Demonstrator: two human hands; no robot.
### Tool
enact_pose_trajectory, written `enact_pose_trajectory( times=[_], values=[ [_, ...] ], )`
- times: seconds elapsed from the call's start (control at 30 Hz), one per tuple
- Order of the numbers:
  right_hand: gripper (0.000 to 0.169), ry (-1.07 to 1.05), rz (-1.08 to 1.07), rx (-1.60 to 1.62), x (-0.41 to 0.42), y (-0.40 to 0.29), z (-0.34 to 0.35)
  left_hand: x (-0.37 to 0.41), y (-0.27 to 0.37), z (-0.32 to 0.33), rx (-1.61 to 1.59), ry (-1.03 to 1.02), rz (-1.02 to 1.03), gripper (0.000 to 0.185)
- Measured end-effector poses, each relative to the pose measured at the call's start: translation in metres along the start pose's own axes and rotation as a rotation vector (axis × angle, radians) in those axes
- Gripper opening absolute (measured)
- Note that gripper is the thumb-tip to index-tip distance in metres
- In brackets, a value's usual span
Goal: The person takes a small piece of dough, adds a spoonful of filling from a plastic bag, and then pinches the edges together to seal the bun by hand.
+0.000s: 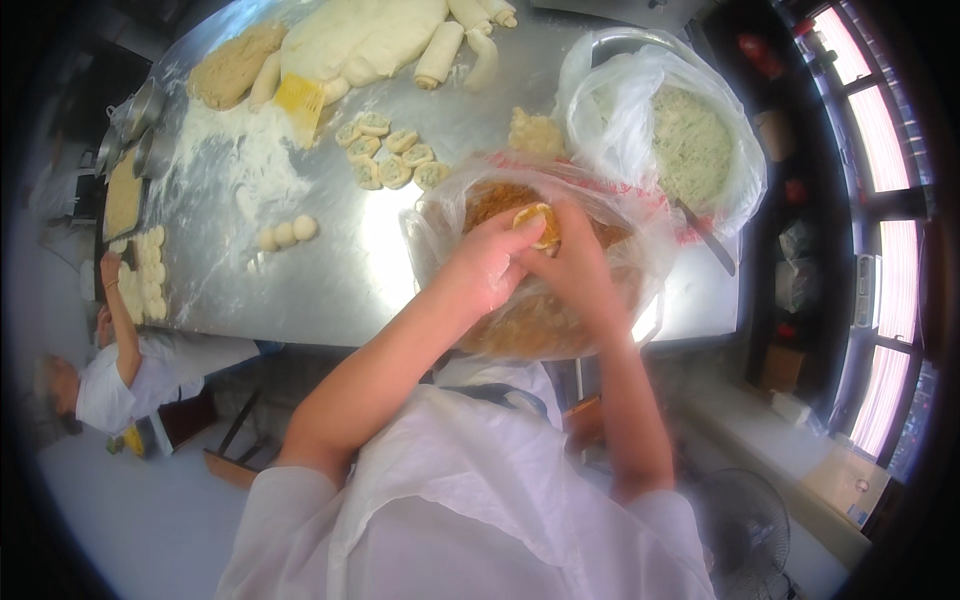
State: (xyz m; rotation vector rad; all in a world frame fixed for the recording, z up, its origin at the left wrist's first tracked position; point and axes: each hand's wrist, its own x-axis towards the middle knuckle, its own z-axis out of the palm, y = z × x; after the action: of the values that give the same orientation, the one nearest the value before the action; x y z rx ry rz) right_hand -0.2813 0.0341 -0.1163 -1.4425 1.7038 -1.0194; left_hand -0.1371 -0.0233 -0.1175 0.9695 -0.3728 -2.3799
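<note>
A small round of dough with orange-brown filling (541,223) is held between my two hands. My left hand (499,259) grips its near left side, the thumb on top. My right hand (574,244) has its fingers round the other side. Both hands are over a plastic-lined container of orange-brown crumbly filling (499,204). Right of it, another plastic-lined bowl holds pale green filling (691,142), and a knife or spatula (706,238) leans at its edge. Left of my hands lie several filled dough rounds (394,171) and several plain dough balls (286,233).
The steel table (322,292) bears a large dough mass (360,37), rolled dough pieces (440,54), a brown dough lump (234,66), a yellow scraper (300,103) and spread flour (225,157). At the far left, a co-worker (135,367) reaches towards rows of dough pieces (152,274).
</note>
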Motion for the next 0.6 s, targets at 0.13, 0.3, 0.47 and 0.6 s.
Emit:
enact_pose_trajectory(
  times=[0.13,0.3,0.47,0.6],
  values=[
    [0.057,0.043,-0.200,-0.056,0.007,0.010,0.008,0.009,-0.003,-0.006,0.129,-0.061,0.060,0.031],
    [0.054,0.028,-0.275,-0.081,0.013,0.014,0.011,0.009,0.000,0.008,0.473,0.058,0.131,0.026],
    [0.056,0.012,-0.112,0.153,0.006,0.005,0.009,-0.010,0.036,0.010,0.155,-0.088,-0.198,0.023],
    [0.071,-0.103,-0.053,0.389,0.010,-0.009,0.007,-0.005,0.029,0.001,-0.014,0.026,-0.227,0.026]
  ],
)
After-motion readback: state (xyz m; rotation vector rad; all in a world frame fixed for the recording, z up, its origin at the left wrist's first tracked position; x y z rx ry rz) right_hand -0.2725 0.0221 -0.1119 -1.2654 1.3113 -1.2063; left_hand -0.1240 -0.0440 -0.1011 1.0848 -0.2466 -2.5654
